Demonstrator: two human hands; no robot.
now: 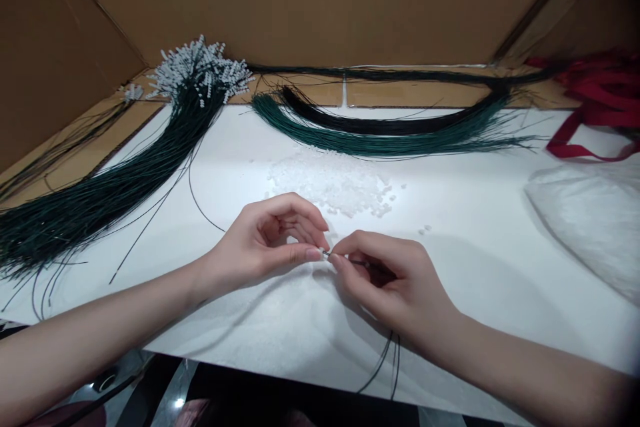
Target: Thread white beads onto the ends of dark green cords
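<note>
My left hand [265,240] pinches a small white bead [323,253] between thumb and forefinger, the other fingers curled loosely. My right hand [395,273] is closed on a few thin dark cords [389,353], whose ends hang below it over the front edge of the white table. At the fingertips the cord tips meet the bead; whether they pass through it is too small to tell. Just beyond both hands lies a loose pile of translucent white beads [330,180].
At left lies a thick bundle of dark green cords [150,163] with white beaded ends [200,70]. Green cords [370,143] and black cords [380,125] curve along the back. Red ribbon [595,93] and a clear plastic bag [595,220] are at right. Cardboard walls [320,7] surround the table [480,213].
</note>
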